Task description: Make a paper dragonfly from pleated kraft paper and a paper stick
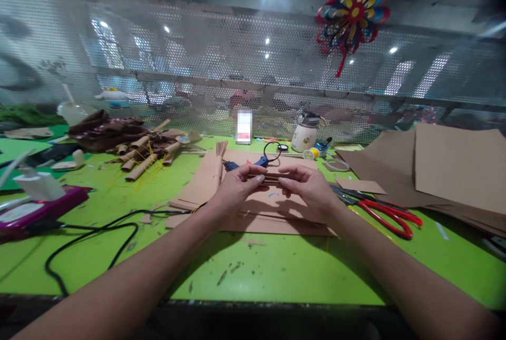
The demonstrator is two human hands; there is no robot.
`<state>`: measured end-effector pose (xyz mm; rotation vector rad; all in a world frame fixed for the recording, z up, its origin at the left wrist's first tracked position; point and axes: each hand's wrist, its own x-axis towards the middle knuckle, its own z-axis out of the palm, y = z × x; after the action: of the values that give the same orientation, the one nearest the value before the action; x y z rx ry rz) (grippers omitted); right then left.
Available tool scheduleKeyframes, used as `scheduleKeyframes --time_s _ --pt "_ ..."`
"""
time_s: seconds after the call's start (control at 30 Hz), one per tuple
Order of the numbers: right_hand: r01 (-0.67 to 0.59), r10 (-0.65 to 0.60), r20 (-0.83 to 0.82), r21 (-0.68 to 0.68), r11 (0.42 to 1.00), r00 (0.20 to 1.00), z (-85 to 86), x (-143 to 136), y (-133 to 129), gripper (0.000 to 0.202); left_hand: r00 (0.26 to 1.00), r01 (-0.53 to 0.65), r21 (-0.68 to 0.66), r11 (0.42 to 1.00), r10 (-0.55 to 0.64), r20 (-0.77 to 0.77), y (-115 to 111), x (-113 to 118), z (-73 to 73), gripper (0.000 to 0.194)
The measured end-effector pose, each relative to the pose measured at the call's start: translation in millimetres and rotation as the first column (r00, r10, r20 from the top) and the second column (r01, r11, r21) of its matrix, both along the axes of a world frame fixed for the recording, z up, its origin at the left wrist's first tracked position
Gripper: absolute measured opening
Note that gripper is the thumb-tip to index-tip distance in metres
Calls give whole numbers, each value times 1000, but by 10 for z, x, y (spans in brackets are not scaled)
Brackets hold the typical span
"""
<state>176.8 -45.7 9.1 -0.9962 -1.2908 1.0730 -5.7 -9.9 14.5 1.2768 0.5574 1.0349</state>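
Between my two hands is a folded brown paper piece, narrow and layered, held level above the brown paper sheets. My left hand pinches its left end between thumb and fingers. At the other end, my right hand grips it in the same way. Just behind the hands lies a blue tool with a black cord, partly hidden by the fingers. Left of it, a brown rolled paper bundle with a fringed top rests on the sheets.
Red-handled scissors lie at the right, near large brown sheets. Rolled paper pieces with yellow threads are piled at left. A purple power strip and black cable occupy the left. Behind stand a phone and bottle.
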Motion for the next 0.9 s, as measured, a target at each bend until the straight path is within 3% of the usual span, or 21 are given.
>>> scheduleKeyframes --time_s 0.33,0.9 --pt "-28 26 95 15 1000 995 75 -49 -59 21 999 28 4 1000 -28 21 -16 -5 9 20" --pt "60 -55 117 -40 997 992 93 -33 -68 14 971 12 174 985 30 -236 0 18 -61 32"
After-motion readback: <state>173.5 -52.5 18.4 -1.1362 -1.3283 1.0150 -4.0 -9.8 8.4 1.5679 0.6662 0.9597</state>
